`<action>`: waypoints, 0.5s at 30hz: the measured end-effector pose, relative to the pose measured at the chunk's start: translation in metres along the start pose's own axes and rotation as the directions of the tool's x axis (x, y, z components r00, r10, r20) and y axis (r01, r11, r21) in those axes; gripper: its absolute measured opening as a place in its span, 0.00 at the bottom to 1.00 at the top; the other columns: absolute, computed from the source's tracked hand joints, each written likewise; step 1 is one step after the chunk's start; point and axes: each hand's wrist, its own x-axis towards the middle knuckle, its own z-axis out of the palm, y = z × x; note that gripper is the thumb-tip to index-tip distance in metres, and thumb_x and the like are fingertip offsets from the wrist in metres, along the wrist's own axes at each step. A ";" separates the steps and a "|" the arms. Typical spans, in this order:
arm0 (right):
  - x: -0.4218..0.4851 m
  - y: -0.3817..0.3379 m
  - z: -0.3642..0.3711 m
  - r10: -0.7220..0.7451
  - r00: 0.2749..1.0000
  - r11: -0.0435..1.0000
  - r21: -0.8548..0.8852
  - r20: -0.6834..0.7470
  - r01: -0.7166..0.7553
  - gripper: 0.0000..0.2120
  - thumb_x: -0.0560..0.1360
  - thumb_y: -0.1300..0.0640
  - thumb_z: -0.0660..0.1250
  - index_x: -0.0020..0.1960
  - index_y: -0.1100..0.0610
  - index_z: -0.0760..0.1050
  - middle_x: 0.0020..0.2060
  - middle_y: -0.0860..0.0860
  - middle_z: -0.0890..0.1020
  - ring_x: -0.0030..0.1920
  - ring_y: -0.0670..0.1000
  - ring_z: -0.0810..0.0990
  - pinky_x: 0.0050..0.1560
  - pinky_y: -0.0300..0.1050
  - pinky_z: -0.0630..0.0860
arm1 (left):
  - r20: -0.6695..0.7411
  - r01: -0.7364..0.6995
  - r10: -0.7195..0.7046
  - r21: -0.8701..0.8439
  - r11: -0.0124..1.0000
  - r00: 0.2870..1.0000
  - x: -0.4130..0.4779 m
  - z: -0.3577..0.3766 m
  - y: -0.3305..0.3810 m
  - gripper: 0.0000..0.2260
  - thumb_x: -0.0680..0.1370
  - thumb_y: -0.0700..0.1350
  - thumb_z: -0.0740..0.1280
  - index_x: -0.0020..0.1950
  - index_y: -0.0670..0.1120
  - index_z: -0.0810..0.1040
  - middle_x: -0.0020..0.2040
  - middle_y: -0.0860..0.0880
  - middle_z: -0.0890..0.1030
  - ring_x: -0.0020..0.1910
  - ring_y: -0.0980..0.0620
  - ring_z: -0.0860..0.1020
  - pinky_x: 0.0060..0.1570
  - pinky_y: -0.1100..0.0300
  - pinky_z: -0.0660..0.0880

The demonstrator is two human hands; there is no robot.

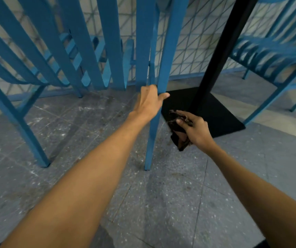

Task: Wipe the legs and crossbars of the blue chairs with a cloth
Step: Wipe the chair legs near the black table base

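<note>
Cloth [174,125], one, dark, bunched in right hand [195,131]; left hand [149,104] wrapped round one blue chair leg [151,140].

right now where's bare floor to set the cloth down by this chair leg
Bare floor lies between the chair leg the left hand grips and the next leg leftward. Right of it is crowded: right hand, cloth, black table base.

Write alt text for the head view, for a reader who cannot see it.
The left hand grips a blue chair leg while the right hand holds a dark cloth beside it. A black table post stands behind on a grey floor.
</note>
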 end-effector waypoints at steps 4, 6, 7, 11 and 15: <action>0.028 -0.026 -0.027 -0.145 0.972 0.961 -0.207 0.187 0.183 0.19 0.78 0.57 0.66 0.69 0.53 0.73 0.60 0.51 0.80 0.57 0.42 0.75 0.53 0.25 0.64 | 0.027 0.029 -0.030 0.037 0.999 0.999 0.007 -0.015 -0.001 0.14 0.76 0.50 0.68 0.46 0.38 0.79 0.39 0.45 0.76 0.42 0.46 0.77 0.37 0.61 0.64; 0.044 -0.036 -0.034 -0.165 0.974 0.965 -0.180 0.154 0.192 0.20 0.77 0.56 0.67 0.68 0.53 0.73 0.57 0.51 0.81 0.58 0.44 0.76 0.54 0.28 0.66 | 0.002 0.015 -0.015 0.032 0.999 1.000 0.006 -0.024 -0.009 0.15 0.76 0.52 0.67 0.47 0.39 0.81 0.40 0.44 0.81 0.44 0.46 0.79 0.35 0.60 0.65; 0.051 -0.040 -0.034 -0.164 0.978 0.973 -0.144 0.127 0.181 0.19 0.77 0.55 0.67 0.68 0.54 0.74 0.57 0.51 0.81 0.59 0.46 0.77 0.57 0.32 0.68 | 0.002 0.002 -0.002 0.012 1.000 1.000 0.003 -0.027 -0.012 0.15 0.76 0.54 0.67 0.49 0.41 0.82 0.42 0.45 0.82 0.45 0.49 0.79 0.40 0.57 0.70; 0.074 -0.039 -0.018 -0.126 0.990 0.984 0.137 0.070 0.116 0.14 0.76 0.53 0.69 0.60 0.54 0.79 0.52 0.50 0.84 0.55 0.48 0.81 0.63 0.50 0.75 | -0.033 -0.055 0.054 -0.053 0.997 0.998 0.003 -0.019 -0.013 0.18 0.74 0.59 0.67 0.57 0.48 0.81 0.48 0.52 0.83 0.49 0.55 0.79 0.49 0.64 0.75; 0.079 -0.022 0.016 -0.108 0.994 0.877 0.469 -0.018 0.104 0.19 0.71 0.47 0.68 0.56 0.57 0.80 0.50 0.53 0.85 0.54 0.52 0.83 0.60 0.58 0.76 | -0.089 -0.048 0.045 -0.027 0.998 0.995 0.006 0.001 -0.007 0.15 0.78 0.56 0.64 0.52 0.45 0.80 0.43 0.50 0.82 0.45 0.53 0.79 0.33 0.71 0.68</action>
